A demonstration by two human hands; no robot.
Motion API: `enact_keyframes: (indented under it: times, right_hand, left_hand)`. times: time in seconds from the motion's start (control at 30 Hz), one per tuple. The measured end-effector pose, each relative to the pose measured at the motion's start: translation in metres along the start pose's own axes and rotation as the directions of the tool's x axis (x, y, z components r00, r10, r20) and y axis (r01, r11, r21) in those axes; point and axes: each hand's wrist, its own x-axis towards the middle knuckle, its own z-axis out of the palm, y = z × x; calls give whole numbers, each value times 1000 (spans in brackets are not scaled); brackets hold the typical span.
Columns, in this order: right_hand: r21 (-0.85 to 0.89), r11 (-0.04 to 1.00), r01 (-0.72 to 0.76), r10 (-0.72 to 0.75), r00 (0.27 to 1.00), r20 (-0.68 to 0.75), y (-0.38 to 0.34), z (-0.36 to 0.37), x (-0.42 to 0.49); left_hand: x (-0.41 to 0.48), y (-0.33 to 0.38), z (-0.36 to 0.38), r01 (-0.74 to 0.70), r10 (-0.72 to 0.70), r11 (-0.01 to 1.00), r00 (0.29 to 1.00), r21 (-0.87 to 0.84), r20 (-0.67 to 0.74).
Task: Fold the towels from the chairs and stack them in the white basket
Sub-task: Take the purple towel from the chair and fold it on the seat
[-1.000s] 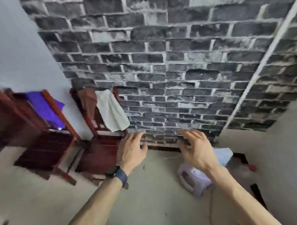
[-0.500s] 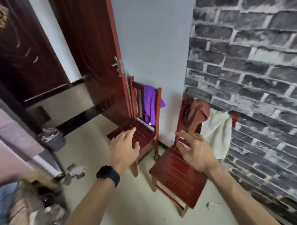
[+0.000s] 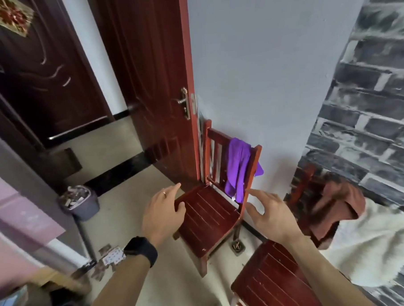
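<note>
Both hands, left (image 3: 163, 214) and right (image 3: 272, 213), reach with wide, empty grip toward the purple towel (image 3: 237, 168) draped over the chair (image 3: 208, 214), likely to lift it.

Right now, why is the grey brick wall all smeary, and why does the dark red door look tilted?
Head view: the grey brick wall and the fluffy white towel at the right edge are smeared, probably motion blur; the purple towel on the red wooden chair near the middle looks sharper; the dark red wooden door leans because the wide-angle lens bends lines.
</note>
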Motion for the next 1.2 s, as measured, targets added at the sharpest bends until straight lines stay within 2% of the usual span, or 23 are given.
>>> enact_keyframes:
  times: [0.17, 0.37, 0.5, 0.63, 0.7, 0.8, 0.93, 1.0, 1.1, 1.2]
  right_hand:
    - [56, 984, -168, 163, 984, 75, 11, 24, 87]
    - [143, 927, -347, 338, 937, 85, 11, 42, 171]
    - [303, 789, -535, 534, 840, 92, 19, 65, 224]
    - [464, 578, -671, 714, 691, 110, 32, 98, 274]
    - [539, 482, -690, 772, 626, 110, 59, 125, 294]
    - [636, 352, -687, 860, 506, 71, 80, 154, 317]
    - [728, 206, -653, 940, 338, 37, 74, 169, 345]
    - [749, 171, -640, 959, 283, 23, 72, 176, 353]
    - [775, 149, -614, 968, 250, 12, 58, 171, 363]
    - [780, 152, -607, 961, 274, 25, 33, 147, 363]
  left_hand:
    - [101, 1, 18, -48, 49, 999, 993, -9, 106]
    - [197, 11, 35, -142, 144, 990, 977, -21, 158]
    - [256, 8, 60, -228, 228, 973, 952, -25, 205]
    - [319, 6, 93, -385, 371, 923, 897, 12, 242]
    - [354, 7, 113, -475, 447, 879, 850, 37, 280]
    - [403, 16, 140, -619, 562, 784, 737, 40, 375]
    - [456, 18, 170, -731, 622, 676, 632, 91, 463]
    - [475, 10, 182, -776, 644, 623, 581, 99, 497]
    - [489, 2, 189, -821, 662, 562, 517, 97, 542]
    - [489, 1, 183, -826, 672, 555, 512, 93, 535]
